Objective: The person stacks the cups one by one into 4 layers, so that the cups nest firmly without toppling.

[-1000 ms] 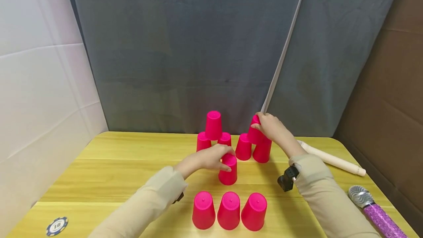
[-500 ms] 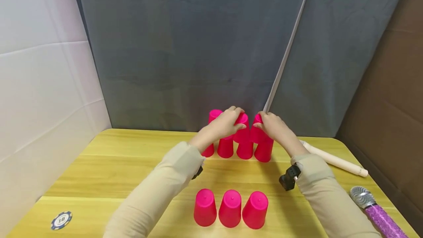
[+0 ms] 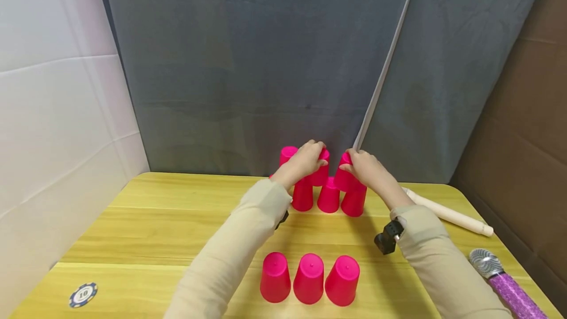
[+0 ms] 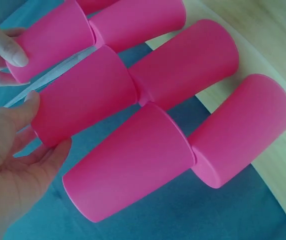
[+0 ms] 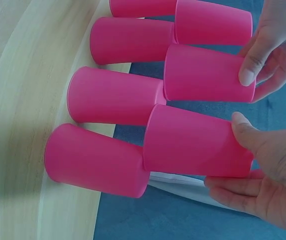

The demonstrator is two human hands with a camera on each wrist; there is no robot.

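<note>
Pink upturned cups stand in two groups on the yellow table (image 3: 155, 230). At the back, a row of base cups (image 3: 329, 198) carries a second tier. My left hand (image 3: 310, 159) grips the middle upper cup (image 3: 322, 174), which the left wrist view shows between thumb and fingers (image 4: 83, 102). My right hand (image 3: 356, 165) grips the right upper cup (image 3: 343, 180), seen close in the right wrist view (image 5: 193, 142). A third upper cup (image 3: 288, 154) stands free at the left. Three more cups (image 3: 308, 278) stand side by side near me.
A poker chip (image 3: 83, 294) lies at the front left corner. A wooden rolling pin (image 3: 447, 213) and a glittery purple microphone (image 3: 500, 277) lie at the right. A grey curtain hangs just behind the back cups; a white panel stands left, brown cardboard right.
My left hand lifted a cup from the table's middle and carried it up onto the back row's second tier. My right hand stayed on its upper cup.
</note>
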